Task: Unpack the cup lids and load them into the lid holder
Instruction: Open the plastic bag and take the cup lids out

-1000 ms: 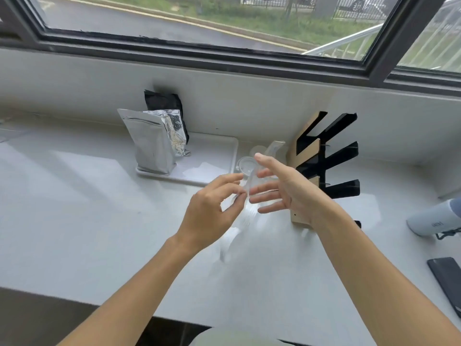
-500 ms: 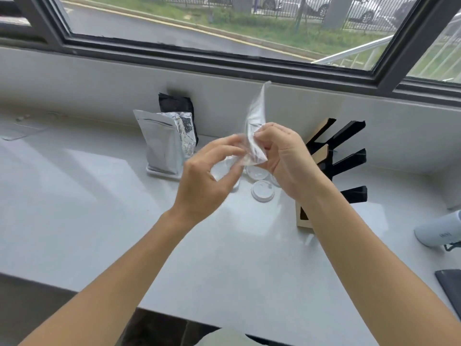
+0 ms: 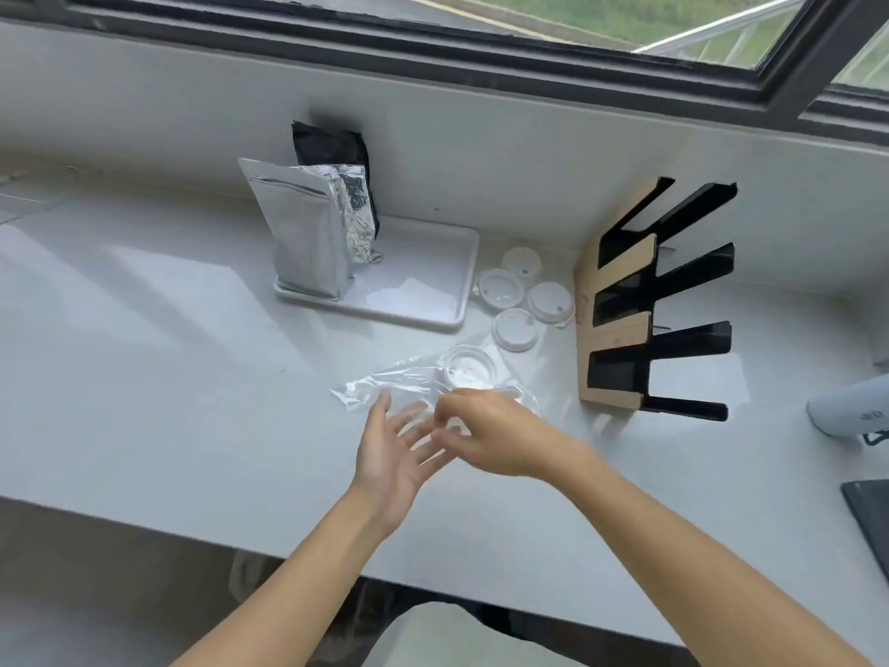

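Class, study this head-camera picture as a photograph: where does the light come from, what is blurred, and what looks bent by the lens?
Head view: daylight from the window puts pale bright patches on the counter; the right hand and the fingers of the left hand are motion-blurred; the clear plastic wrapper glints; the window frame and the counter's edge run slanted and bowed, wide-angle distortion.

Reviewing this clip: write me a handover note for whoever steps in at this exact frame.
Left hand: open, palm up, at the clear plastic bag.
Right hand: fingers curled at the bag; blur hides whether it grips.
Four white lids lie loose on the counter between the tray and the lid holder; at least one lid sits at the bag.
Done: bag opened, some lids out.
Left: free the rest, load the empty holder.
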